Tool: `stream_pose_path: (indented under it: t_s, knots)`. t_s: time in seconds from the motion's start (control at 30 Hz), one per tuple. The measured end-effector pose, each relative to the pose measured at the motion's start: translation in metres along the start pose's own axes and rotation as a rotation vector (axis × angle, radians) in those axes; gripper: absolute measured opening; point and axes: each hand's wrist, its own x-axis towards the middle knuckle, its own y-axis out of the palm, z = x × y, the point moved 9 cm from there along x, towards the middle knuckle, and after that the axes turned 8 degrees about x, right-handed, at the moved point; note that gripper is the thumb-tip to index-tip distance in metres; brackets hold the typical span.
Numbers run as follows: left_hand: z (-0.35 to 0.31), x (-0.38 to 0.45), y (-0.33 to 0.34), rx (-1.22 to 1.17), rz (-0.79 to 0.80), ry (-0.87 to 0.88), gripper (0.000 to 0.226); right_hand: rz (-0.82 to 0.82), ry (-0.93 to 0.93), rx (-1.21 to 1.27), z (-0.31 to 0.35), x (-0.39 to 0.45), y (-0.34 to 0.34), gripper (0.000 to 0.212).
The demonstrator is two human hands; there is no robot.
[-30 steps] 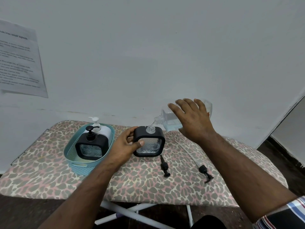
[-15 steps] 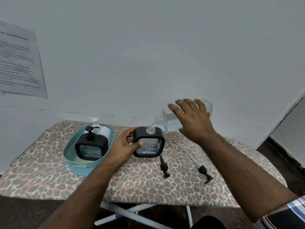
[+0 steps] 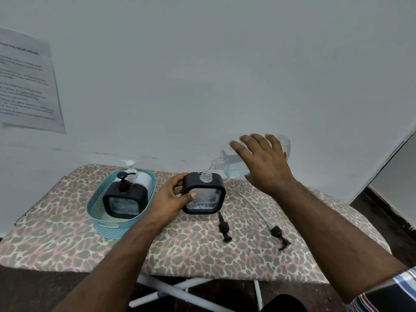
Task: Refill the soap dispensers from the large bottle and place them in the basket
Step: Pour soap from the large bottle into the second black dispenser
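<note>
On the leopard-print board [image 3: 67, 239], the left hand [image 3: 167, 199] grips a black dispenser [image 3: 203, 193] while the right hand [image 3: 263, 163] clasps the tilted large bottle [image 3: 229, 165] — pouring underway. Next, likely: level the bottle, refit the pump [image 3: 224, 227] — then basket [image 3: 108, 226].

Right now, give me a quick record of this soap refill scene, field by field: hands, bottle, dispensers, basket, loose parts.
left hand: left hand grips the open black dispenser, upright on the ironing board
right hand: right hand holds the large bottle tilted, neck down
pour: thin stream runs into the open neck
basket: teal basket holds a black pump dispenser and a white pump dispenser
loose parts: short black pump and long-tube pump lie on the board
wall: printed sheet at left
</note>
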Motion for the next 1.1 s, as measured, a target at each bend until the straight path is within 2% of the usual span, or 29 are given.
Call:
stream_pose_path:
  t_s: [0.7,1.1]
  knots:
    - [-0.0019,-0.0011,-0.0009,-0.007,-0.002,0.010,0.048,0.007,-0.006,0.004,0.0020,0.0005,0.0006,0.104]
    - [-0.0030,-0.0035,-0.0015,-0.011,-0.008,-0.004,0.045,-0.001,-0.019,-0.024,0.0024,0.0009,0.0020,0.096]
